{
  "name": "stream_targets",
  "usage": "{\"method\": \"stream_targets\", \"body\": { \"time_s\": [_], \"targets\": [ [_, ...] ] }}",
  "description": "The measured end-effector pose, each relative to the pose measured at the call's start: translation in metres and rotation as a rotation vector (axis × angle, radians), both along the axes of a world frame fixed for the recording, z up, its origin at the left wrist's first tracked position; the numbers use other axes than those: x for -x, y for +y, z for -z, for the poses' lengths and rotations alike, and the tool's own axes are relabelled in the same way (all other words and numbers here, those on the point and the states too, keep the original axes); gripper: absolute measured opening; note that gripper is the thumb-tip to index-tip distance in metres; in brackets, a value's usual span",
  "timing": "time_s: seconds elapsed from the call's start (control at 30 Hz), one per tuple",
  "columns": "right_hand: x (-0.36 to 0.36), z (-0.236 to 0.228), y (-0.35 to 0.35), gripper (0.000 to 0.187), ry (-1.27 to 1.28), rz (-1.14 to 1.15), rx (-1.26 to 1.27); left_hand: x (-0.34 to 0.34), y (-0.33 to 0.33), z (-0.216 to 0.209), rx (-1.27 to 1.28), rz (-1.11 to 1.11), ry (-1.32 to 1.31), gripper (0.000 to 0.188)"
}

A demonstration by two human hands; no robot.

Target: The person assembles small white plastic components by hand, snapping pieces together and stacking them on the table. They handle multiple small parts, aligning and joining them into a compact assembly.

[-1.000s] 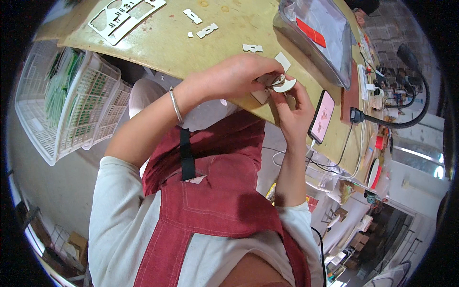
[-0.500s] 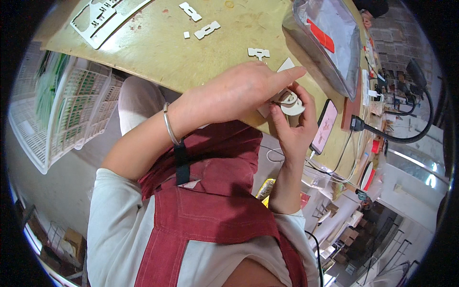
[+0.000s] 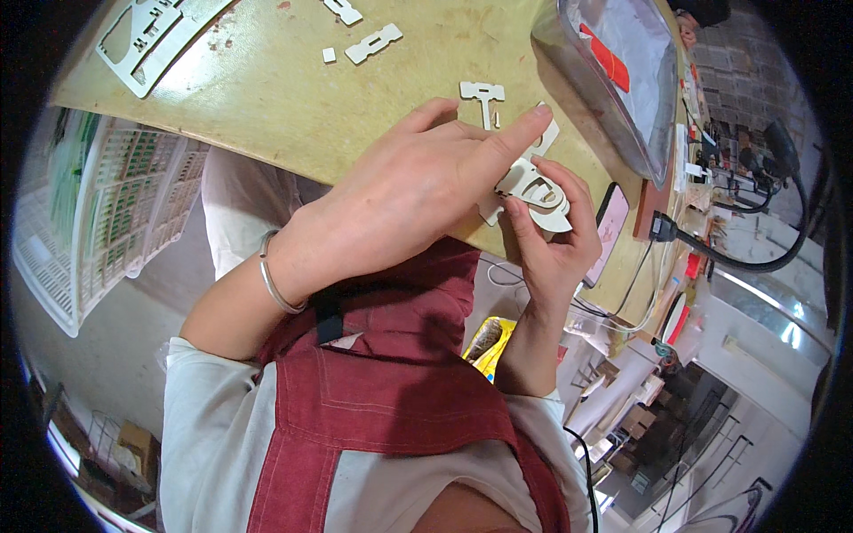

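Observation:
My right hand (image 3: 562,224) grips a small off-white assembly of flat, curved cut-out pieces (image 3: 542,193), with the thumb on the near side and the fingers round the far side. A curved slot and a rounded rim show on it. Reaching in from the left, my left hand (image 3: 413,182) is palm down beside this assembly, its visible fingers stretched and apart. Its thumb is hidden, so I cannot tell whether it touches the assembly. Beyond the hands, a T-shaped white piece (image 3: 484,92) lies on the table, and another flat white piece (image 3: 548,133) is partly covered by my fingers.
More white cut-outs (image 3: 374,43) and a cut-out sheet (image 3: 160,40) lie on the yellowish table (image 3: 267,107). At the right are a clear plastic bin (image 3: 586,98) holding a red item, a phone (image 3: 609,226) and a black flexible lamp arm (image 3: 755,265). White plastic baskets (image 3: 75,258) stand at left.
My left hand has shifted slightly left and its fingers have spread. The assembly in my right hand is tilted differently and shows more of its face. The view has shifted a little.

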State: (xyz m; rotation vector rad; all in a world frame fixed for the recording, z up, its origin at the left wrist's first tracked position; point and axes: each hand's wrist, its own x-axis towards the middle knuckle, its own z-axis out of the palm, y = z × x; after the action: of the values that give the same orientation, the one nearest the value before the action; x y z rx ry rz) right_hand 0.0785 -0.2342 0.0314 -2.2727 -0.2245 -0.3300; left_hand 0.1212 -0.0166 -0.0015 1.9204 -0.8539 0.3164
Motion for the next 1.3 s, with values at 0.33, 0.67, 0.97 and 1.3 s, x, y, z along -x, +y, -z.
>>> {"method": "stream_targets", "body": {
  "time_s": [0.33,0.67,0.97,1.3],
  "targets": [
    [-0.002,-0.001,-0.002,0.051,-0.018,-0.02,0.034,-0.001,0.002,0.001,-0.01,0.032,0.095,0.096],
    [-0.003,-0.004,-0.002,0.052,-0.035,-0.051,0.079,-0.003,0.002,-0.001,-0.003,0.04,0.072,0.096],
    [0.0,-0.009,0.004,0.051,0.02,-0.009,0.065,-0.003,0.003,0.001,0.008,0.057,0.067,0.092],
    [0.001,-0.014,0.006,0.051,0.049,0.008,0.076,-0.003,0.005,-0.004,-0.055,0.05,0.065,0.086]
  ]
}}
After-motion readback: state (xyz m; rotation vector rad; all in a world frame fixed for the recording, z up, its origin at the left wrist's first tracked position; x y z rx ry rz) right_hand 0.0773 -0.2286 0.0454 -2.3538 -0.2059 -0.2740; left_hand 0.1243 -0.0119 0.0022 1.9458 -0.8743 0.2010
